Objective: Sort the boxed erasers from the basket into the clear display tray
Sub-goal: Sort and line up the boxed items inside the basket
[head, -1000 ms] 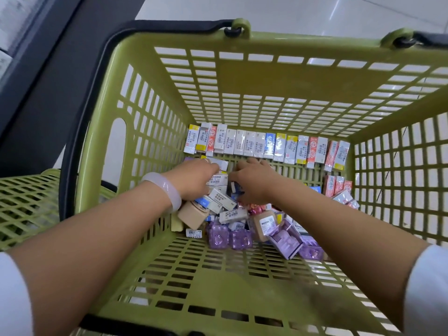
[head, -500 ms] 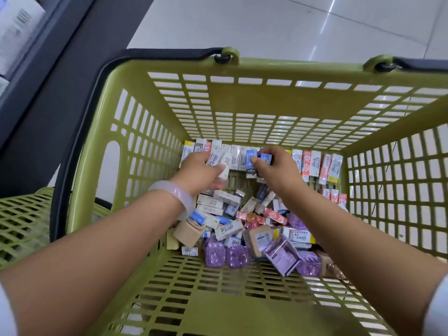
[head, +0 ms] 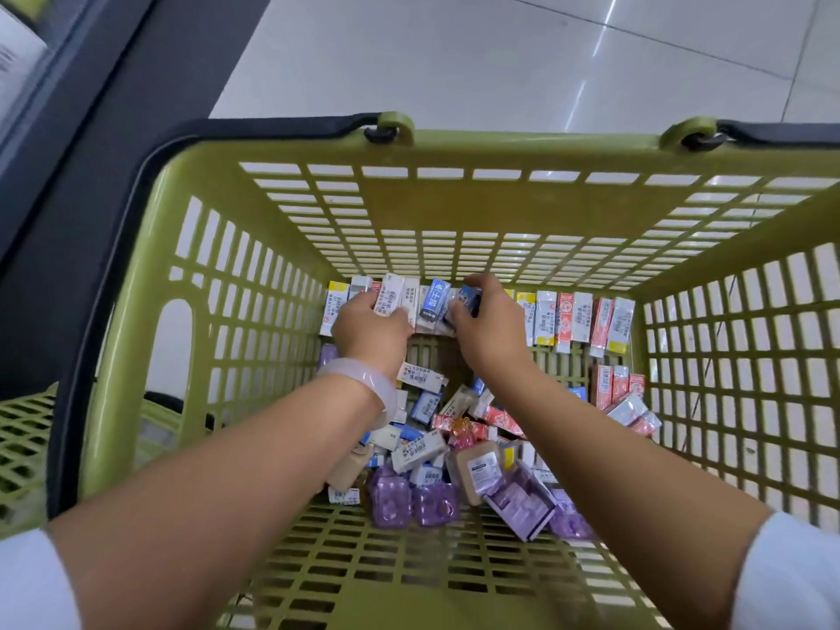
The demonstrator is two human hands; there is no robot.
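Loose erasers (head: 422, 447) lie heaped mid-floor in the green basket (head: 150, 275). Beyond them, the left hand (head: 370, 331) pinches white boxes (head: 393, 295) and the right hand (head: 488, 327) pinches a blue box (head: 468, 297), both at the row (head: 577, 318) standing along the far wall.

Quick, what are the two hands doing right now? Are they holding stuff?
Left hand: holding a few white boxed erasers at the far row.
Right hand: pinching a blue boxed eraser in the same row.

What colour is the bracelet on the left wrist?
The bracelet is a pale, translucent pinkish white, seen best in the head view.
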